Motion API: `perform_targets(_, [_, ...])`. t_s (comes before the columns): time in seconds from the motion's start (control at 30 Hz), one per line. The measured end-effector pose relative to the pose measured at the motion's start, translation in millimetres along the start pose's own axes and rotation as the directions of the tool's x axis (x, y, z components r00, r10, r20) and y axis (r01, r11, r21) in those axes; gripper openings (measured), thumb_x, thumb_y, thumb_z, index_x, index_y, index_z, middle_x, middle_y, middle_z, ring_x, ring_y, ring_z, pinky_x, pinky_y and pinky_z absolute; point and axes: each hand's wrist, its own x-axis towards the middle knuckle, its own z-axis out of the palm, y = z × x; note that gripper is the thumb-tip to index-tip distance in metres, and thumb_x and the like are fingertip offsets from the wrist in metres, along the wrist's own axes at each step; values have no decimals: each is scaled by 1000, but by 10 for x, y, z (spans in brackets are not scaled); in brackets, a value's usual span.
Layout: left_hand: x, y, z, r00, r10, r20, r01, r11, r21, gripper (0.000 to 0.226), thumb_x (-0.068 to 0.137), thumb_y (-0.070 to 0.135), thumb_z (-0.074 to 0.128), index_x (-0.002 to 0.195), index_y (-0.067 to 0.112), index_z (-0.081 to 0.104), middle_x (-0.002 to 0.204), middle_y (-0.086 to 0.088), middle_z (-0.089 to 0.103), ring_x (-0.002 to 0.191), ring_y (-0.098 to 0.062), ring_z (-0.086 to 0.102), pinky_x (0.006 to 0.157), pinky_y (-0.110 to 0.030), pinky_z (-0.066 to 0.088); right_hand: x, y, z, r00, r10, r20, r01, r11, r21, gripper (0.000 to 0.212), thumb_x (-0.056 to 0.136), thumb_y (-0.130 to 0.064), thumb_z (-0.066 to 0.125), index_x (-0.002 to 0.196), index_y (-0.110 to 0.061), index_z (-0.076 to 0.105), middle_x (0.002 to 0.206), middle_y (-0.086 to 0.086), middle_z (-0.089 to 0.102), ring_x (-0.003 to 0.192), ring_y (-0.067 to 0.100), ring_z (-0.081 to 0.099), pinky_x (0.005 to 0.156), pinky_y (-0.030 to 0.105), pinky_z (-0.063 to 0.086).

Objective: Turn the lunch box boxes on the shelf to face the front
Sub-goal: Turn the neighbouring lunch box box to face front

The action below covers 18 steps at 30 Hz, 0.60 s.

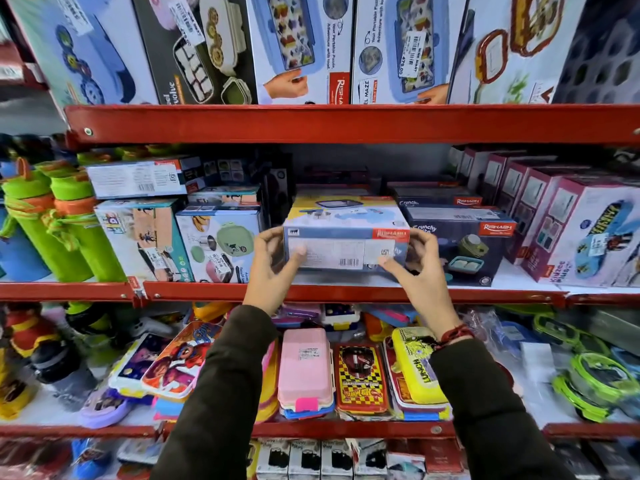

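Note:
A blue and white lunch box box [343, 233] lies flat on the middle red shelf [346, 293]. Its barcode side faces me and its picture side faces up. My left hand [273, 268] grips its left end and my right hand [415, 271] grips its right end, thumbs on the barcode face. To the left stand boxes with their pictures to the front [221, 245], and above them lies one with its barcode side out [138, 178]. Dark "Crunchy" boxes [460, 244] sit to the right.
Green bottles [45, 223] stand at the far left of the middle shelf and purple boxes [568, 230] at the far right. The upper shelf [346, 123] carries large boxes. Loose lunch boxes [304, 368] fill the shelf below my arms.

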Motion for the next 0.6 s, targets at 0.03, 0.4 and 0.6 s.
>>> perform_targets(0.03, [4, 30, 17, 999, -22, -26, 21, 999, -43, 32, 100, 19, 62, 126, 24, 44, 129, 9, 65, 114, 8, 63, 116, -41, 46, -2, -26, 19, 1000, 5, -10, -5, 999, 33, 51, 89, -23, 78, 129, -29, 47, 133, -12, 63, 122, -5, 59, 102, 15, 47])
perform_targets(0.4, [123, -163, -19, 995, -101, 14, 102, 990, -97, 51, 102, 27, 40, 152, 35, 37, 155, 4, 49, 142, -12, 48, 118, -27, 41, 70, 131, 107, 1000, 28, -12, -28, 999, 43, 58, 97, -10, 63, 149, -30, 47, 146, -3, 59, 134, 16, 55, 90, 9, 47])
perform_targets(0.6, [137, -260, 59, 989, -123, -79, 119, 991, -56, 42, 109, 37, 43, 151, 32, 42, 152, -3, 53, 142, -21, 50, 122, -45, 41, 112, 227, 145, 999, 20, -29, -20, 1000, -15, 46, 102, -18, 60, 146, -28, 51, 146, -6, 60, 128, 9, 58, 104, 22, 49])
